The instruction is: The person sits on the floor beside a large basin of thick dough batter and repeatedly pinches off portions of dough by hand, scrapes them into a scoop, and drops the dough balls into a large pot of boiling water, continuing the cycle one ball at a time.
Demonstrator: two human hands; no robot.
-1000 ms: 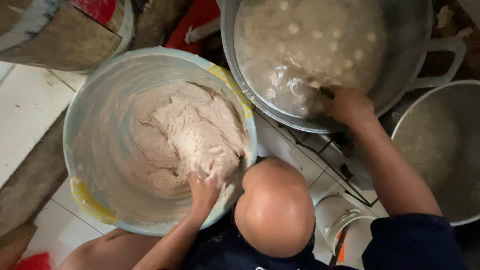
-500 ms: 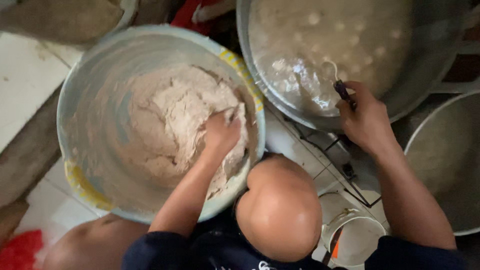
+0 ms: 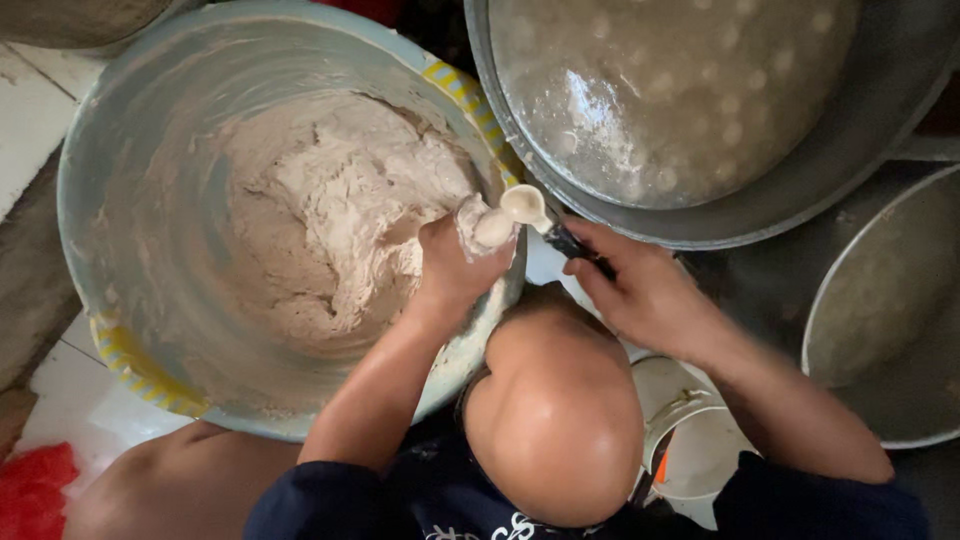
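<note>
Head view, looking straight down: a large pale basin [image 3: 120, 200] with a yellow-striped rim fills the left half, and a mound of pale, sticky dough [image 3: 340, 220] is heaped against its wall toward three o'clock. The left hand [image 3: 455, 265] is seen at the basin's rim at about three o'clock, curled into a fist, with a small round ball of dough [image 3: 493, 228] squeezed out at its top between thumb and forefinger. The right hand [image 3: 640, 290] is placed just at three o'clock of the left, its fingers wrapped tightly around the dark handle of a spoon [image 3: 527, 205]. The pale bowl of the spoon is laid against the ball of dough, at the top of the fist. At twelve to one o'clock of both hands a wide metal pot [image 3: 870, 130] is seen, filled with cloudy liquid in which many small round dumplings [image 3: 700, 110] float. A second metal pot [image 3: 880, 300] is partly visible at three o'clock of the right hand. A white bucket [image 3: 690, 440] is set below the right forearm, at five o'clock. A red patch of cloth [image 3: 35, 490] lies in the lower left corner.
</note>
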